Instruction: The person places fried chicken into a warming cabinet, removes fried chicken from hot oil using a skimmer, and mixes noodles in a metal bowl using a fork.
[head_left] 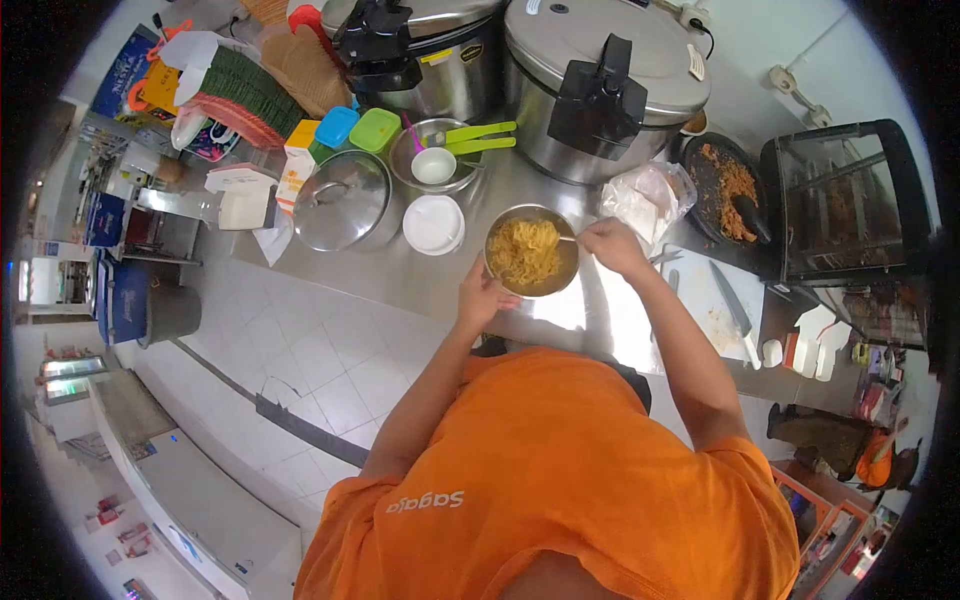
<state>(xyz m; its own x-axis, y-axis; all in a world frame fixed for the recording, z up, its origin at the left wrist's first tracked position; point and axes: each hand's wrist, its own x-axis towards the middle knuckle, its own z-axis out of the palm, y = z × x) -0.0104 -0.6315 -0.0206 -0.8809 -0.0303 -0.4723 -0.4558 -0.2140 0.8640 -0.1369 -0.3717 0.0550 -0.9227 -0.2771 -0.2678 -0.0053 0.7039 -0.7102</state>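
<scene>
A round metal bowl (556, 289) holds yellow noodles (525, 250) at the front edge of the steel counter. My left hand (485, 297) grips the bowl's lower left rim, thumb and fingers around it. At the bowl's right side, my right hand (612, 246) is closed on the handle of a utensil (568, 239), whose other end reaches into the noodles. The utensil's tip is hidden in the noodles, so its kind is unclear.
Two big metal cookers (605, 80) stand behind. Left are a lidded pot (343, 200), a white tub (433, 224) and a bowl with green-handled tools (480, 132). Right are a plastic bag (650, 200), a mortar (725, 190) and a knife (733, 303) on a white board (700, 315).
</scene>
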